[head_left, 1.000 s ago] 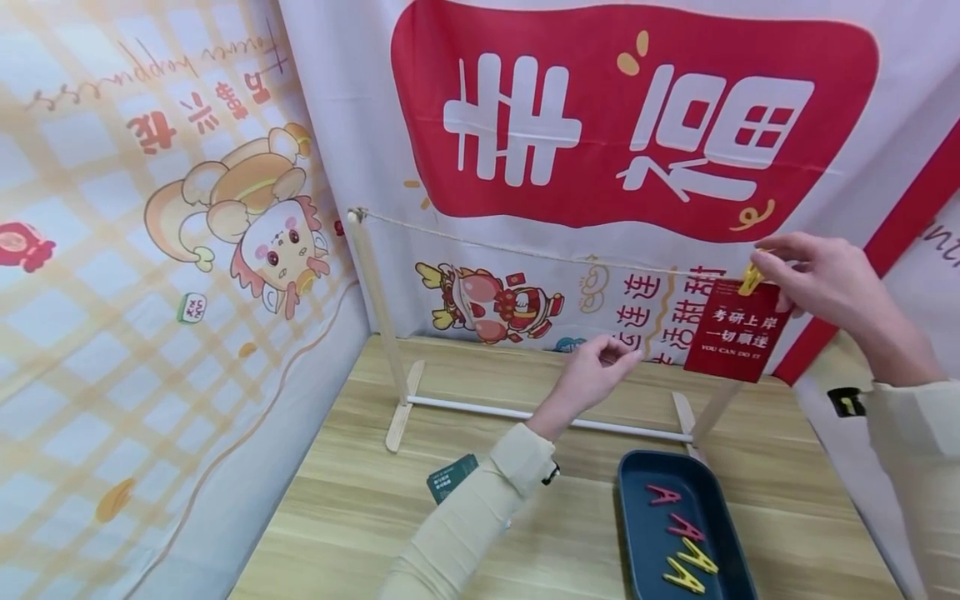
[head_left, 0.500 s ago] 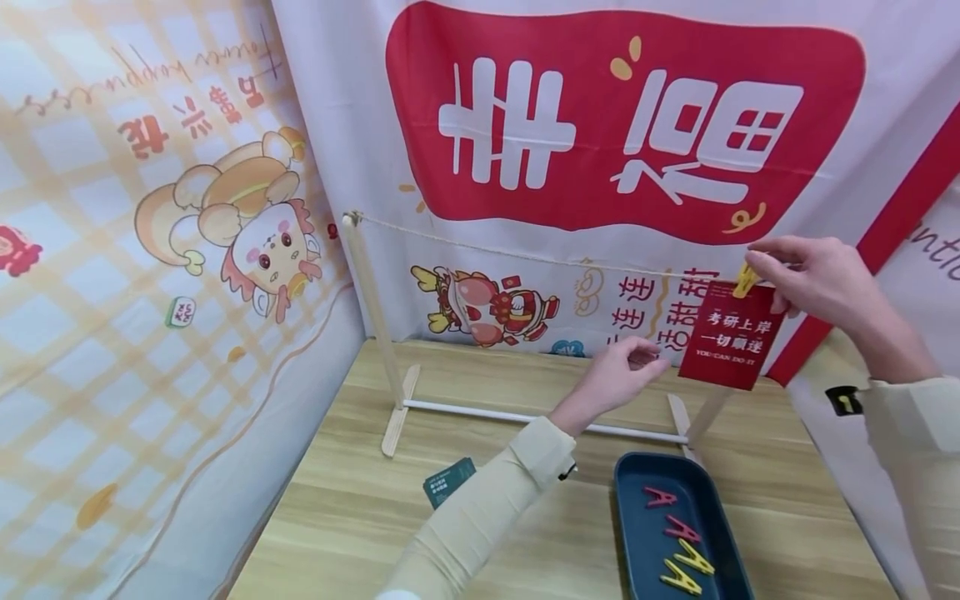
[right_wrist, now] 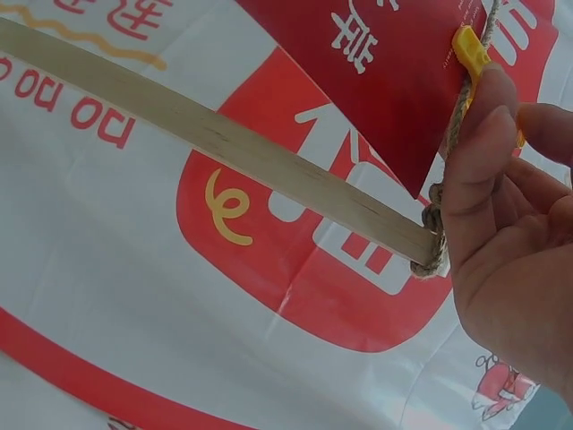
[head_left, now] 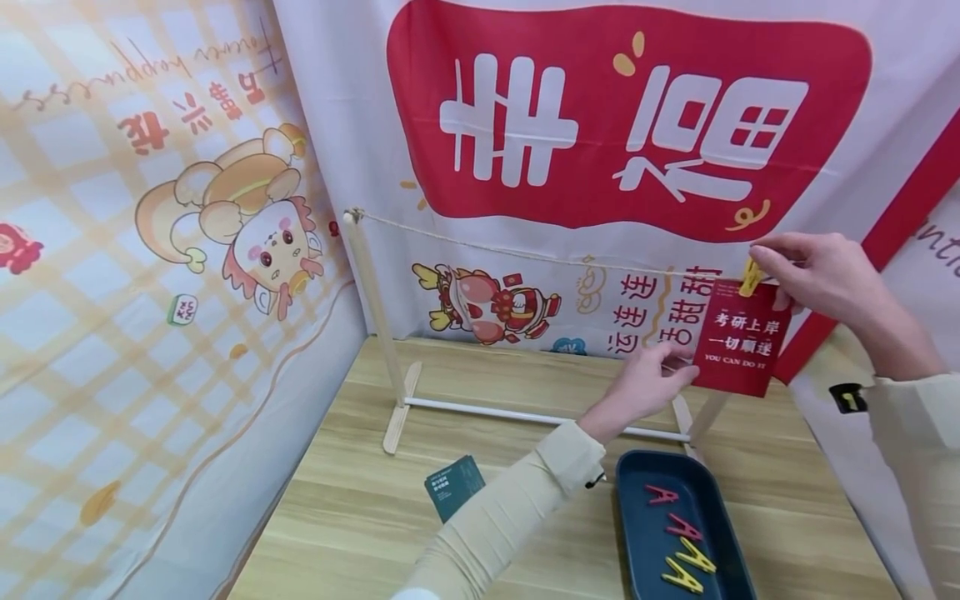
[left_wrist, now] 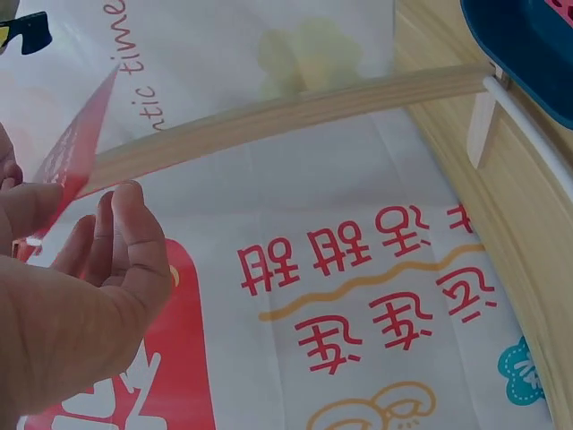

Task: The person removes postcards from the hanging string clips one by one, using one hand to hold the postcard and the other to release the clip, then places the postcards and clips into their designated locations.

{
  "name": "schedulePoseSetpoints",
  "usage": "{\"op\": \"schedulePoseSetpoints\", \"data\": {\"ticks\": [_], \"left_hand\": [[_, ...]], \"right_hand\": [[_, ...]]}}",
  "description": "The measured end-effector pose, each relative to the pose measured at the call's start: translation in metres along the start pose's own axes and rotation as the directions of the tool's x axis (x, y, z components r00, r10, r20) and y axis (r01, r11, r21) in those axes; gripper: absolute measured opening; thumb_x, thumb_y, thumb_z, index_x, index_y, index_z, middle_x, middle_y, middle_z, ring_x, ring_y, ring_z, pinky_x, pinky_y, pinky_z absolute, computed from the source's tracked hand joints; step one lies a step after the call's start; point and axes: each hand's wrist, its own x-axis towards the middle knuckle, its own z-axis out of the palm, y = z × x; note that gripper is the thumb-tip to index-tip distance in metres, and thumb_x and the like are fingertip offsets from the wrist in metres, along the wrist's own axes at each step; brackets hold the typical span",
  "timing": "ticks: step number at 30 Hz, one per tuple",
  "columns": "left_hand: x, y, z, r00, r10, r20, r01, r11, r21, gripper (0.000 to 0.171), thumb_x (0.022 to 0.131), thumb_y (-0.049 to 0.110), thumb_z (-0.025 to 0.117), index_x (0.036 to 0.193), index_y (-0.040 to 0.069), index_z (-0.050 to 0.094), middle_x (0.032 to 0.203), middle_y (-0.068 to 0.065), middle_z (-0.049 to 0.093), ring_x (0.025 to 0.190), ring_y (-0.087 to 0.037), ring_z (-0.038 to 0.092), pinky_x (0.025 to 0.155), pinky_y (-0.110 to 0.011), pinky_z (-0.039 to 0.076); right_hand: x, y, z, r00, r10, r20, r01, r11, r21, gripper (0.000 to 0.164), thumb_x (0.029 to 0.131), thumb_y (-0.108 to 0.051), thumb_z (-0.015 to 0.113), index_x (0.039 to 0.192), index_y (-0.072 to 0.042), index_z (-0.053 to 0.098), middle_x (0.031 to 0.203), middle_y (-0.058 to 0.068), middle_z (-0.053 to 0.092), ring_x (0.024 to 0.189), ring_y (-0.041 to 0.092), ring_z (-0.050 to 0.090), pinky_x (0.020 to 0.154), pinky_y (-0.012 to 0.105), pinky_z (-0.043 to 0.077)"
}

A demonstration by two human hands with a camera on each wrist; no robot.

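Note:
A red card (head_left: 738, 367) with white lettering hangs from the twine (head_left: 517, 251) near its right end, under a yellow clothespin (head_left: 749, 278). My right hand (head_left: 828, 275) pinches the clothespin between thumb and finger, right beside the knot at the post's top in the right wrist view. My left hand (head_left: 648, 383) is at the card's lower left edge, fingers loosely bent and parted from the thumb. In the left wrist view its thumb overlaps the card (left_wrist: 79, 148), seen nearly edge-on.
The twine spans a wooden stand with a left post (head_left: 378, 308) and a white bottom bar (head_left: 480, 410). A blue tray (head_left: 626, 508) holds several red and yellow clothespins. Green cards (head_left: 453, 485) lie on the wooden table (head_left: 337, 500), partly behind the left sleeve. Printed cloth (head_left: 337, 108) hangs behind.
My left hand has moved right, from in front of the cloth to the red card's lower edge. My right hand stays at the yellow clothespin.

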Motion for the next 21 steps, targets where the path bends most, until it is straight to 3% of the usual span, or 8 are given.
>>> {"op": "schedulePoseSetpoints", "data": {"ticks": [4,10,15,21], "left_hand": [[-0.0003,0.0032,-0.0006,0.999,0.026,-0.025,-0.025,0.999,0.03,0.02,0.096,0.023,0.064,0.115,0.017,0.066,0.101,0.007,0.071,0.081,0.004,0.06,0.072,-0.011,0.048],[-0.0007,0.0058,-0.0005,1.0,0.009,-0.021,-0.009,1.0,0.003,0.013,0.096,0.019,0.064,0.108,0.016,0.067,0.089,0.008,0.069,0.071,0.004,0.058,0.066,-0.012,0.048],[-0.0007,0.0073,0.0012,1.0,0.007,-0.007,-0.007,1.0,-0.004,0.013,0.096,0.02,0.063,0.108,0.016,0.067,0.089,0.008,0.067,0.07,0.005,0.059,0.065,-0.011,0.048],[-0.0025,0.0075,0.0004,1.0,-0.011,0.01,0.012,0.999,-0.044,0.011,0.096,0.018,0.064,0.107,0.015,0.066,0.086,0.008,0.066,0.069,0.001,0.062,0.062,-0.013,0.05]], "right_hand": [[0.0011,-0.0014,0.0009,1.0,-0.002,0.009,0.002,1.0,0.002,0.071,0.095,-0.053,0.051,0.146,-0.004,0.044,0.118,0.029,0.06,0.07,0.024,0.061,0.055,0.025,0.054],[0.0016,-0.0022,0.0027,0.999,-0.003,0.034,0.003,1.0,0.005,0.071,0.095,-0.054,0.05,0.144,-0.004,0.044,0.117,0.027,0.058,0.074,0.026,0.061,0.056,0.029,0.056],[0.0021,-0.0027,0.0037,0.999,-0.019,0.039,0.019,1.0,-0.004,0.067,0.096,-0.054,0.048,0.141,-0.005,0.045,0.111,0.025,0.058,0.072,0.026,0.06,0.057,0.032,0.057],[0.0044,-0.0052,0.003,0.999,-0.018,0.036,0.018,1.0,-0.017,0.063,0.095,-0.053,0.049,0.137,-0.006,0.046,0.112,0.024,0.056,0.084,0.03,0.058,0.06,0.039,0.058]]}}
